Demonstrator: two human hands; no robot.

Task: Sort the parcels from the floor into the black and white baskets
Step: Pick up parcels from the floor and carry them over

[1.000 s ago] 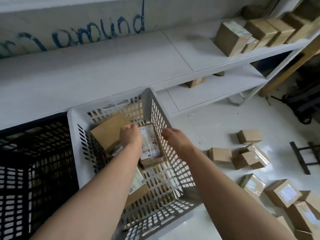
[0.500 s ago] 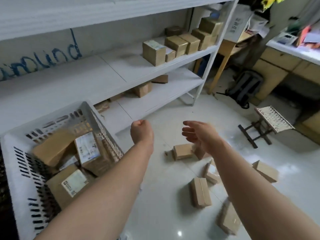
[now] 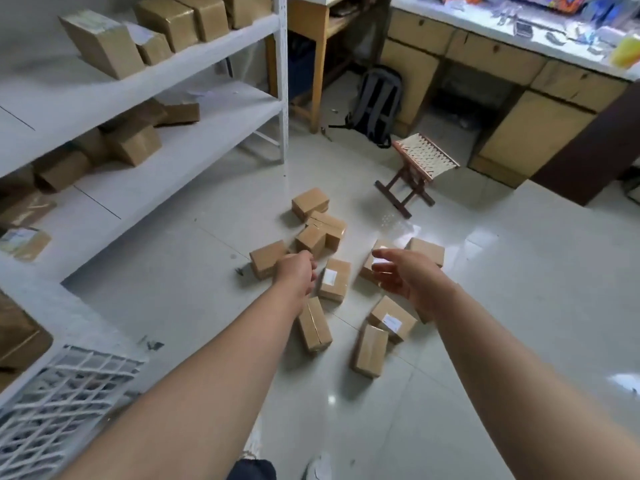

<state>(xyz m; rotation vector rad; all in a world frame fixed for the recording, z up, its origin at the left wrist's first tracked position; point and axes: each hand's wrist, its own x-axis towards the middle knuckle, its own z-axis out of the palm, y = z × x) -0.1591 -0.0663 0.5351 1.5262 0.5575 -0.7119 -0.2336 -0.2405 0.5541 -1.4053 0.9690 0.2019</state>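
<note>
Several small brown cardboard parcels lie scattered on the pale tiled floor, among them one with a white label (image 3: 334, 279) and a long one (image 3: 314, 323). Above them my left hand (image 3: 295, 271) hangs with its fingers curled and holds nothing. My right hand (image 3: 403, 273) reaches out with relaxed, spread fingers over a labelled parcel (image 3: 392, 318), also holding nothing. A corner of the white basket (image 3: 59, 386) shows at the lower left. The black basket is out of view.
A white shelf unit (image 3: 194, 140) with more brown boxes stands on the left. A folding stool (image 3: 420, 161) and a grey backpack (image 3: 379, 98) sit beyond the parcels. Yellow cabinets (image 3: 530, 133) line the right wall.
My hands left the white basket, where a parcel now lies, and swung right. The view turned from the baskets to the floor parcels, and both hands now hang over them.
</note>
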